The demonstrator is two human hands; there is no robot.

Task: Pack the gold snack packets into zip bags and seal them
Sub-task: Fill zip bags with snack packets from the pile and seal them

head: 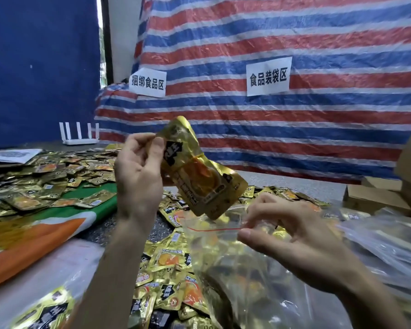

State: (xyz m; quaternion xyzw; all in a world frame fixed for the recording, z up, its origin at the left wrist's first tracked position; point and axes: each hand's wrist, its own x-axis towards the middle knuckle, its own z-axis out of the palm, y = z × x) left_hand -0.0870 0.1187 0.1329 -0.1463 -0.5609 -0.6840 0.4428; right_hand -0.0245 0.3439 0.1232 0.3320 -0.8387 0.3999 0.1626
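Observation:
My left hand [138, 172] pinches a small stack of gold snack packets [199, 176] by their upper left corner, held up in the air and tilted so the lower end points down to the right. That lower end sits just above the mouth of a clear zip bag [214, 241] with a red seal line. My right hand [292, 231] pinches the bag's rim at the right and holds the mouth apart. Loose gold packets [166, 269] lie in a heap under the bag.
More gold packets [45, 186] cover the table at the left, partly on a green and orange sack [33, 236]. A white router [80, 136] stands at the back left. Cardboard boxes [377, 198] sit at the right, clear plastic bags [384, 245] in front of them. A striped tarp [271, 115] hangs behind.

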